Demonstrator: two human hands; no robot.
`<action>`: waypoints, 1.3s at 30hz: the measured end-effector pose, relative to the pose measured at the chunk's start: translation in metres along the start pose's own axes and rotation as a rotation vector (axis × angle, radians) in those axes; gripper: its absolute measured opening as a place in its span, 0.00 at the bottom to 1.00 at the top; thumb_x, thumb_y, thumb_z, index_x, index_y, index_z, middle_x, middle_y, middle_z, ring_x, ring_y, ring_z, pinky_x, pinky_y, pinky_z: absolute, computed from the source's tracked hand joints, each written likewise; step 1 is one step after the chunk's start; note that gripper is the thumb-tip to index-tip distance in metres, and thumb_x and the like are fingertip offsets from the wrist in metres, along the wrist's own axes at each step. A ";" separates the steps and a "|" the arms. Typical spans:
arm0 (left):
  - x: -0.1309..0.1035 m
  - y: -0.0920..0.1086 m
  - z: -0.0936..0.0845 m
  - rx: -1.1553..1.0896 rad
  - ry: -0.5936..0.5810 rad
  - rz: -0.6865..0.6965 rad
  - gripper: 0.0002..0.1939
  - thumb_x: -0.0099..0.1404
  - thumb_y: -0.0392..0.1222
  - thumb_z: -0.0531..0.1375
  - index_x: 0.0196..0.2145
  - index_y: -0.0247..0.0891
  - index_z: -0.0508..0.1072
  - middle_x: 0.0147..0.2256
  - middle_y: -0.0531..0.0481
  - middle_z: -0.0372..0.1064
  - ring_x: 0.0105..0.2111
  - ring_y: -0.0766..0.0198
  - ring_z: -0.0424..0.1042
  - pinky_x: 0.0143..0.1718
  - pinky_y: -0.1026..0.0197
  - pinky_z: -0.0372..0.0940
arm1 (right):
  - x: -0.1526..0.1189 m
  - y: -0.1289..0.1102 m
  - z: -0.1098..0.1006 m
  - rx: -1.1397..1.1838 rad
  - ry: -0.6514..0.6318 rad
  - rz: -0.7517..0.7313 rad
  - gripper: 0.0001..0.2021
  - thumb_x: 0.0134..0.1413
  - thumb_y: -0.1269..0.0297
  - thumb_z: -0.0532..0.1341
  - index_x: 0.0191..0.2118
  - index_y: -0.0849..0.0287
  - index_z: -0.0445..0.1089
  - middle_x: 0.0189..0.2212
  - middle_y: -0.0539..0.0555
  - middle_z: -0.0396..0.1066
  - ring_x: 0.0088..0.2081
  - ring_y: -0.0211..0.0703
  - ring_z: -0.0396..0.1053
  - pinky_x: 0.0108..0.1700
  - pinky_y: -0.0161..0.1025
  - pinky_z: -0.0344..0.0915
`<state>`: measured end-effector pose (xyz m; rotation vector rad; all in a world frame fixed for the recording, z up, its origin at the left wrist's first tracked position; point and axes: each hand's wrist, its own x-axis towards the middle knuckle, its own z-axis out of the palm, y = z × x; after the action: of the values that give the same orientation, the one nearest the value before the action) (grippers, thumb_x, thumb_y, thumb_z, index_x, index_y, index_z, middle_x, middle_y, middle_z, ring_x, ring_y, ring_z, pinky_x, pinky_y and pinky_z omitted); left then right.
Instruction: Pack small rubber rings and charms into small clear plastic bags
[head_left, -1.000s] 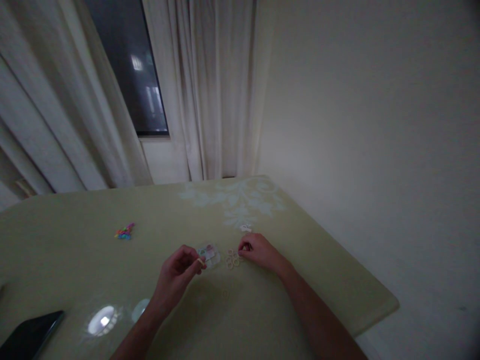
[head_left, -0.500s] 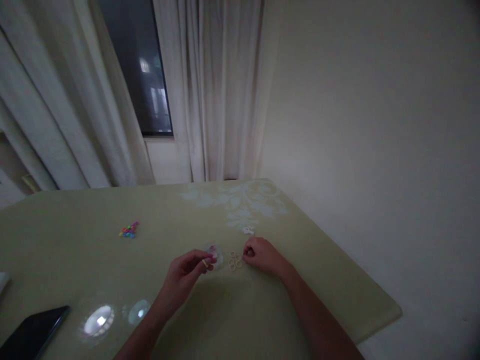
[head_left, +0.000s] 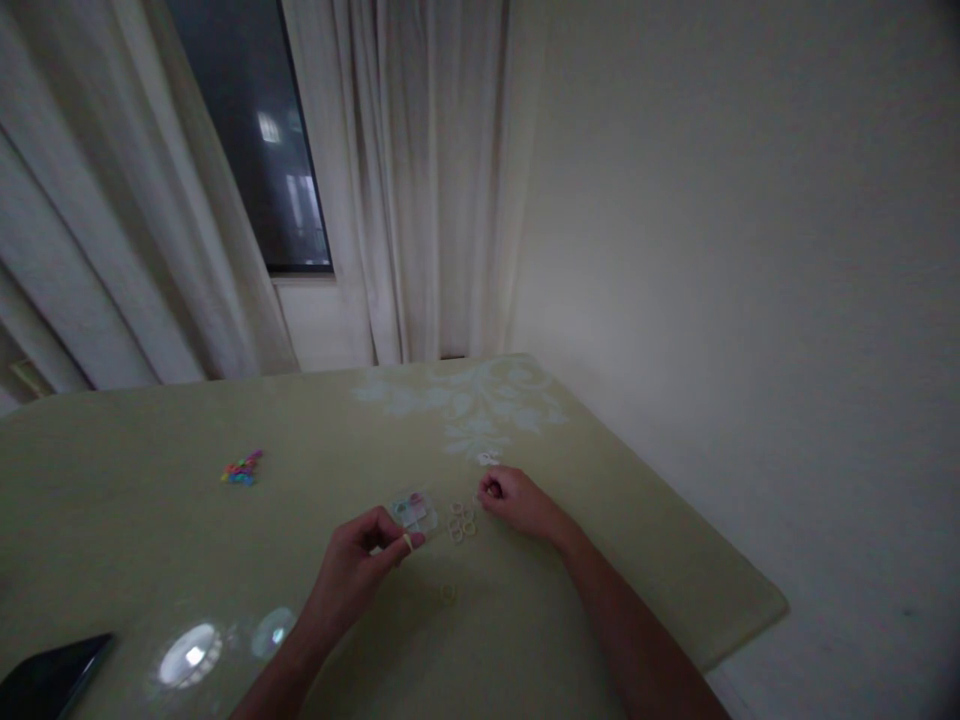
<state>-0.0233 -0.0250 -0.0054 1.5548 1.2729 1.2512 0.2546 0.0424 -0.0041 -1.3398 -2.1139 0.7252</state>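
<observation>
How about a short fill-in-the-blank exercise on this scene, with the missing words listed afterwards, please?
1. The left hand pinches a pale ring between its ____ and a finger.
2. As pictured, the cluster of pale rings lies to the ____ of the clear box.
3. Just beyond the right hand, the small pieces are ____ in colour.
4. Multicoloured pieces lie on the ____ half of the picture.

Missing words: thumb; right; white; left.

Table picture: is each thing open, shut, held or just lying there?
Left hand: pinching a pale ring
Right hand: near loose rings, grip unclear
Loose rings: clustered, one apart
Clear plastic case: small items inside, lid unclear
Colourful pieces: heaped
White pieces: lying together
Curtains: parted
Window: dark, open or shut unclear
Black device: flat, unlit
</observation>
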 end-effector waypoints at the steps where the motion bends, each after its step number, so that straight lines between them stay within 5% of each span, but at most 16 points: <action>1: 0.000 0.000 0.000 -0.010 -0.010 0.000 0.15 0.55 0.49 0.71 0.20 0.38 0.74 0.19 0.53 0.72 0.21 0.65 0.69 0.24 0.67 0.62 | 0.000 0.000 0.000 -0.012 0.004 -0.003 0.04 0.58 0.71 0.62 0.32 0.60 0.70 0.26 0.48 0.66 0.29 0.37 0.62 0.32 0.33 0.55; 7: -0.001 0.004 0.002 -0.072 -0.107 -0.004 0.11 0.61 0.51 0.67 0.31 0.41 0.85 0.26 0.46 0.81 0.27 0.58 0.78 0.31 0.62 0.72 | 0.002 -0.001 0.001 -0.122 0.077 0.022 0.05 0.56 0.75 0.62 0.30 0.60 0.70 0.26 0.49 0.67 0.29 0.37 0.63 0.33 0.34 0.55; 14: -0.001 0.003 0.007 -0.123 -0.110 0.009 0.13 0.61 0.52 0.68 0.37 0.42 0.86 0.32 0.43 0.84 0.31 0.55 0.81 0.34 0.60 0.75 | 0.003 -0.005 0.011 0.045 0.095 -0.028 0.03 0.58 0.72 0.61 0.33 0.60 0.70 0.27 0.47 0.64 0.29 0.37 0.61 0.32 0.33 0.55; 22: -0.003 0.001 0.015 -0.178 -0.145 -0.043 0.08 0.58 0.47 0.70 0.32 0.41 0.84 0.29 0.46 0.82 0.30 0.56 0.81 0.34 0.61 0.74 | -0.009 -0.043 0.038 0.480 -0.090 -0.097 0.12 0.62 0.55 0.63 0.37 0.60 0.69 0.27 0.46 0.61 0.29 0.36 0.58 0.31 0.33 0.55; 28: -0.004 -0.007 0.017 -0.232 -0.168 -0.061 0.16 0.59 0.48 0.71 0.44 0.41 0.83 0.37 0.44 0.84 0.37 0.53 0.83 0.41 0.56 0.76 | -0.017 -0.058 0.044 0.556 -0.161 -0.099 0.15 0.62 0.51 0.63 0.36 0.59 0.69 0.26 0.46 0.60 0.28 0.36 0.55 0.31 0.33 0.53; 39: -0.003 0.000 0.013 -0.091 -0.091 0.063 0.08 0.61 0.47 0.69 0.34 0.41 0.84 0.31 0.48 0.81 0.31 0.58 0.80 0.34 0.62 0.74 | -0.011 -0.049 0.042 0.632 -0.125 -0.085 0.16 0.60 0.51 0.65 0.36 0.61 0.74 0.26 0.47 0.64 0.27 0.35 0.59 0.31 0.34 0.56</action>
<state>-0.0108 -0.0277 -0.0087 1.5787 1.1017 1.2460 0.1990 0.0078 -0.0025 -0.8688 -1.7848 1.3264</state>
